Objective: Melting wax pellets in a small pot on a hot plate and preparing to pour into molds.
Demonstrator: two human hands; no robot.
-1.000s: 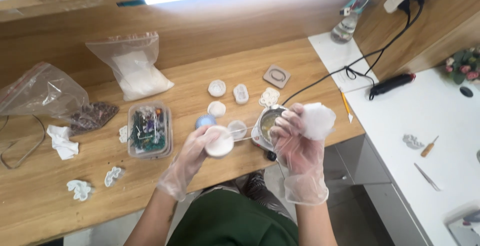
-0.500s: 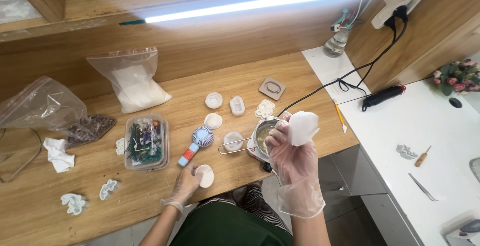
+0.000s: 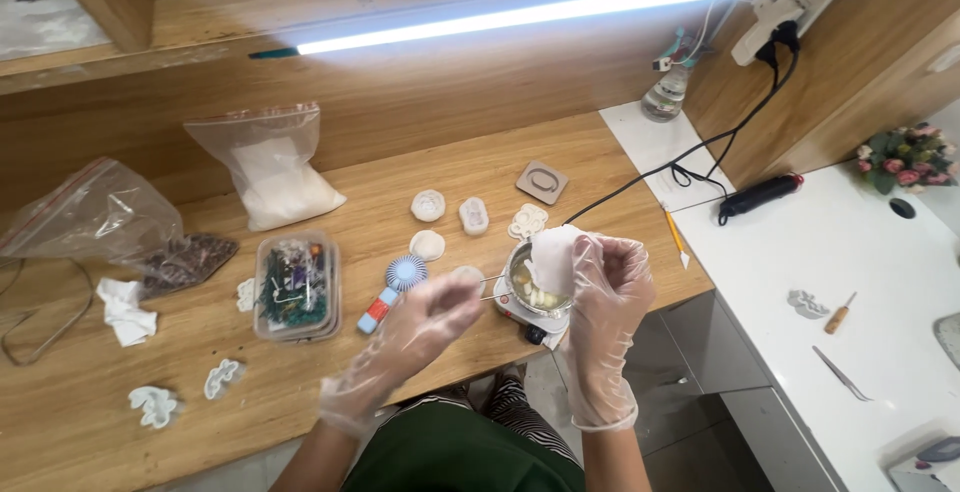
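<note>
- White crumpled tissue wad [image 3: 552, 255] sits pinched in the gloved right hand [image 3: 605, 297], directly over the small round metal melting pot [image 3: 535, 292] on its little white hotplate [image 3: 530, 314] near the front edge of the wooden worktop [image 3: 420, 167]; right grip is clamped on the wad.
- Risk: wad dips into the yellowish melt in the pot, soaks, drips on the worktop; cause is how close it hangs above the rim.
- Risk: thin clear glove touches the hot pot wall or plate; fingers are just beside the rim.
- Gloved left hand [image 3: 425, 324] hovers above the worktop, blurred, fingers loosely spread, holding nothing that I can see; grip looks apart.
- Risk: left hand knocks the pot's thin wire handle [image 3: 490, 282], which sticks out toward it, tipping the melt; the hotplate sits near the worktop edge, so a spill could run off toward the lap.
- Risk: left sweep bumps the blue ribbed round fan [image 3: 405, 272] or the small white round mould [image 3: 428, 245] nearby.
- Black power cable [image 3: 640, 177] trails across the worktop toward the hotplate; a snag could drag the plate.
</note>
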